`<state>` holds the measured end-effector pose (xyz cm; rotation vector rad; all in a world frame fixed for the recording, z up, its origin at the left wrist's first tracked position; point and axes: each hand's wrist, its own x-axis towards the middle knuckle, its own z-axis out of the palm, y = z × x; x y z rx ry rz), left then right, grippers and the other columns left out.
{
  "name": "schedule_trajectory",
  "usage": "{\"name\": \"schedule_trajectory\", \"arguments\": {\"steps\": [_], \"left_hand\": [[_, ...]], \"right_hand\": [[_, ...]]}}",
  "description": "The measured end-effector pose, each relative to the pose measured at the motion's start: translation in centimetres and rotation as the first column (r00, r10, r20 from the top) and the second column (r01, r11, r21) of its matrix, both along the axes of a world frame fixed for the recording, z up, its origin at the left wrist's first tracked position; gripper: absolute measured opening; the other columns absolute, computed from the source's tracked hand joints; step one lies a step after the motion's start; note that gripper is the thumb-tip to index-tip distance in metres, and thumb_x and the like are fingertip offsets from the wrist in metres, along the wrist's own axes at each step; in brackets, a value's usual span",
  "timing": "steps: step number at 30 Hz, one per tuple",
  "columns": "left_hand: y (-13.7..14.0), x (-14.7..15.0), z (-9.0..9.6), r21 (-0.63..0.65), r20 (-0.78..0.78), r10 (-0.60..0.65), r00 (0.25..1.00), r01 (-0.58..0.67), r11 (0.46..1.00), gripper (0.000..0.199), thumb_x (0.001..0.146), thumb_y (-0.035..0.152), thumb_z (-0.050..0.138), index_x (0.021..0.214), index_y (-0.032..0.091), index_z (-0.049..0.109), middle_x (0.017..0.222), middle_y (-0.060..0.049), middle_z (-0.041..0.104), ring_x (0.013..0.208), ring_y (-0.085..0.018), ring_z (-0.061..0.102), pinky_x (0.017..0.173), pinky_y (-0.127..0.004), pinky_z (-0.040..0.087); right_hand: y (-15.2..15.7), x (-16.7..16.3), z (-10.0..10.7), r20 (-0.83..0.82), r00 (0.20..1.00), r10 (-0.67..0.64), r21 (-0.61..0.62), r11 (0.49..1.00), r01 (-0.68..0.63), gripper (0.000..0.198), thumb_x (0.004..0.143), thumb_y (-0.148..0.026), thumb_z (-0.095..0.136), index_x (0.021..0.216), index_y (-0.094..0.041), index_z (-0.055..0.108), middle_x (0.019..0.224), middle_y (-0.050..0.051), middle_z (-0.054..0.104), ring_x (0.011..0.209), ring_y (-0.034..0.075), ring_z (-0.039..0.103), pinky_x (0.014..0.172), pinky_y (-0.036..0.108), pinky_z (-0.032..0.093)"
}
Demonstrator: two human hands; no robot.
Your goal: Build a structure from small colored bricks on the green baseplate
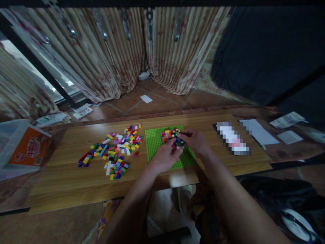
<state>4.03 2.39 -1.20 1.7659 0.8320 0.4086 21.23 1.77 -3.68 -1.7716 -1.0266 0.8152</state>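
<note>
A block of many-coloured toy building bricks (167, 136) stands on a green studded baseplate (153, 135). My left hand (166, 155) is closed against the front and left of the brick build, its fingers partly covering it. From the right, my right hand (196, 140) reaches over the plate, thumb and fingers brought together at the build's upper right edge. Whatever lies between those right fingertips is too small to make out. Left of the plate, a loose heap of toy bricks (129, 142) in mixed colours spreads across the wooden table (66, 149).
A clear plastic tub (15, 145) with an orange label stands at the left. On the table's right lies a pixelated flat object (232, 139). Papers (260, 131) lie beyond the table's right end. Striped curtains (109, 51) hang behind, above a tiled floor (162, 98).
</note>
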Motion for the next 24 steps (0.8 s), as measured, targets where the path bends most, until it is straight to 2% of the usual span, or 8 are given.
{"name": "schedule_trajectory", "arguments": {"steps": [10,15,19,24], "left_hand": [[-0.1,0.3,-0.9,0.095,-0.014,0.009,1.0,-0.008,0.995,0.055,0.088,0.035,0.05,0.137,0.012,0.043,0.067,-0.001,0.062,0.059,-0.016,0.058,0.059,-0.028,0.047],[-0.2,0.0,-0.9,0.082,0.003,0.005,1.0,-0.005,0.997,0.058,0.089,0.038,0.048,0.141,0.013,0.041,0.067,-0.001,0.062,0.058,-0.016,0.057,0.057,-0.028,0.046],[-0.2,-0.2,-0.7,0.028,0.022,0.001,1.0,-0.002,1.0,0.059,0.09,0.04,0.048,0.141,0.014,0.04,0.068,-0.002,0.062,0.059,-0.016,0.059,0.058,-0.028,0.046],[0.0,-0.4,-0.7,-0.011,0.01,0.02,1.0,-0.02,1.0,0.069,0.089,0.041,0.048,0.148,0.01,0.03,0.07,-0.004,0.065,0.063,-0.019,0.062,0.061,-0.031,0.049]], "right_hand": [[-0.1,-0.6,0.5,-0.077,0.997,-0.023,0.006,1.0,0.023,0.032,0.064,-0.042,0.074,0.081,-0.014,0.073,0.071,0.004,0.071,0.06,0.015,0.061,0.053,0.026,0.047],[-0.2,-0.6,0.7,-0.112,0.994,-0.005,-0.014,1.0,0.004,0.035,0.064,-0.043,0.076,0.084,-0.014,0.073,0.073,0.004,0.071,0.062,0.016,0.063,0.055,0.027,0.05],[-0.4,-0.2,1.3,-0.24,0.971,-0.007,-0.094,0.995,-0.016,0.042,0.069,-0.054,0.072,0.082,-0.014,0.071,0.072,0.006,0.07,0.059,0.015,0.062,0.052,0.025,0.049],[-0.5,-0.1,2.0,-0.227,0.965,-0.133,-0.08,0.99,0.118,0.051,0.071,-0.066,0.063,0.074,-0.015,0.066,0.08,0.01,0.071,0.059,0.014,0.06,0.049,0.023,0.045]]}}
